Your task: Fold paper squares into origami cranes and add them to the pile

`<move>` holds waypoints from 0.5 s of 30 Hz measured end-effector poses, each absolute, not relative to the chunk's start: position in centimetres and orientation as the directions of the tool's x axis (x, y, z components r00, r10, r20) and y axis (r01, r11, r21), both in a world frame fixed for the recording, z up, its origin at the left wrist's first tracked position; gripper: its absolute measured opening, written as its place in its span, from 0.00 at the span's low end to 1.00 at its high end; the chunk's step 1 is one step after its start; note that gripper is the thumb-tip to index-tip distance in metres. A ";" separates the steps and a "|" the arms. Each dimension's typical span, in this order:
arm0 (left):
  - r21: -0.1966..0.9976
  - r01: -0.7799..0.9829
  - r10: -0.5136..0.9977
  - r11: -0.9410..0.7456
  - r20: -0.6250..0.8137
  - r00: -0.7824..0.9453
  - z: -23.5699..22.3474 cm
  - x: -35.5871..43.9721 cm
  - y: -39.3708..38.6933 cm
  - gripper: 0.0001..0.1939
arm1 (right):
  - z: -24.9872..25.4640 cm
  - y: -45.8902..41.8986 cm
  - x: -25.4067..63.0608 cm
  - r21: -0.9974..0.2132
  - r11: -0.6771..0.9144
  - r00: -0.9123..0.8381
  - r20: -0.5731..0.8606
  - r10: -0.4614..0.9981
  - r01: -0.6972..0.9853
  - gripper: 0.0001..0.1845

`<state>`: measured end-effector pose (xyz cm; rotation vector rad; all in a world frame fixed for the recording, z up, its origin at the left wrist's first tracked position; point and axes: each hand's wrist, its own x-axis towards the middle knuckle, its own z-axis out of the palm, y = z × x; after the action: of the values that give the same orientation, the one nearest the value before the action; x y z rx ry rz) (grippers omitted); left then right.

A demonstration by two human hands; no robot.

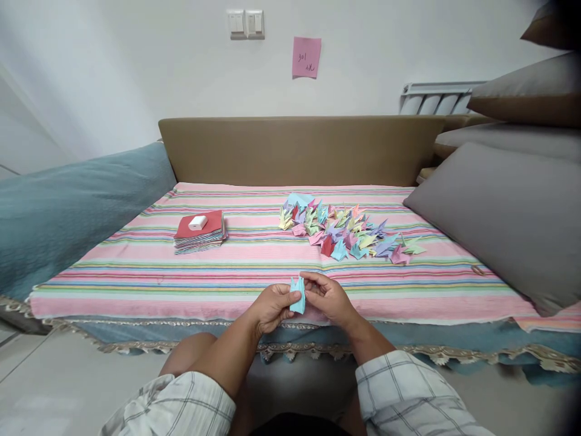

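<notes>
A light blue folded paper crane, its two narrow points upward and its wings not spread, is held between my hands at the front edge of the sofa seat. My left hand pinches its lower left side between thumb and fingers. At its upper right, my right hand has its index fingertip and thumb closed on one of the points. Beyond my hands lies a spread of folded paper cranes in pink, yellow, blue, purple and red.
A stack of square paper, red on top, bears a small white block at left. Grey cushions are piled at right. A brown ring-like item lies near them on the striped cloth. A pink note is on the wall.
</notes>
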<state>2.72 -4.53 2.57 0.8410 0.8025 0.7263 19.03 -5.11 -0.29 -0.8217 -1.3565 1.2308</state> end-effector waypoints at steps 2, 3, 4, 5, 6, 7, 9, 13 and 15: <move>0.857 -0.217 0.810 0.468 -0.318 0.493 2.7 2.7 -4.6 0.19 | -0.4 -5.1 19.2 -0.962 0.261 -0.165 0.272 0.948 -0.085 0.20; 0.861 -0.205 0.811 0.466 -0.323 0.488 2.8 2.7 -4.6 0.19 | -0.4 -5.1 19.3 -0.961 0.271 -0.161 0.276 0.948 -0.052 0.18; 0.866 -0.188 0.812 0.463 -0.330 0.481 2.8 2.7 -4.6 0.19 | -0.3 -5.1 19.4 -0.960 0.278 -0.161 0.278 0.947 -0.025 0.16; 0.872 -0.168 0.813 0.459 -0.336 0.475 2.9 2.6 -4.7 0.19 | -0.1 -5.2 19.5 -0.959 0.285 -0.168 0.281 0.945 -0.004 0.14; 0.880 -0.146 0.814 0.452 -0.340 0.470 2.9 2.6 -4.7 0.19 | 0.1 -5.2 19.6 -0.956 0.292 -0.178 0.285 0.942 0.013 0.12; 0.889 -0.122 0.816 0.442 -0.342 0.466 3.0 2.6 -4.7 0.19 | 0.3 -5.3 19.7 -0.953 0.301 -0.194 0.290 0.937 0.027 0.10; 0.904 -0.077 0.821 0.420 -0.342 0.458 3.1 2.5 -4.8 0.20 | 0.9 -5.4 19.8 -0.947 0.315 -0.232 0.294 0.927 0.059 0.08; 0.924 -0.015 0.826 0.382 -0.335 0.453 3.1 2.3 -4.8 0.20 | 1.4 -5.6 19.9 -0.952 0.290 -0.292 0.251 0.923 0.098 0.05; 0.928 0.004 0.828 0.372 -0.333 0.451 3.1 2.3 -4.8 0.20 | 1.3 -5.5 19.9 -0.960 0.269 -0.302 0.235 0.924 0.077 0.04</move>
<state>2.33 -4.75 3.09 1.0632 0.9670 0.6504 19.92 -5.54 1.28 -0.9419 -1.6220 1.1597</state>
